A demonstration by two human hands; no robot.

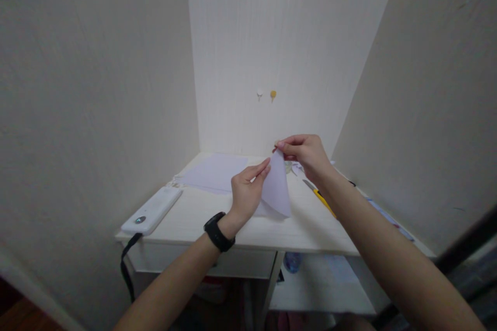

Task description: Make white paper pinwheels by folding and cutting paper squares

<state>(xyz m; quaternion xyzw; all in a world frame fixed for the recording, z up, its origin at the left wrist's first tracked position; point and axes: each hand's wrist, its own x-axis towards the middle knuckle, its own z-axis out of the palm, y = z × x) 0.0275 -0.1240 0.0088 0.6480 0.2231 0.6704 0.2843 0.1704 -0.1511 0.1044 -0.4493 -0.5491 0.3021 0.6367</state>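
Observation:
A sheet of white paper [276,186], bent over into a slanted fold, stands up from the desk between my hands. My right hand [306,152] pinches its top corner between thumb and fingertips. Lower on the left edge, my left hand [248,186] has its thumb and fingers closed on the paper; a black watch [218,231] is on that wrist. To the right of the sheet lies a yellow utility knife [324,201], partly hidden by my right forearm.
More white paper [213,171] lies at the back left of the white desk [194,217]. A white power bank [153,211] with a black cable [126,269] sits at the left edge. Two hooks [273,94] are on the back wall. Below, a shelf [322,289] holds a bottle [292,262].

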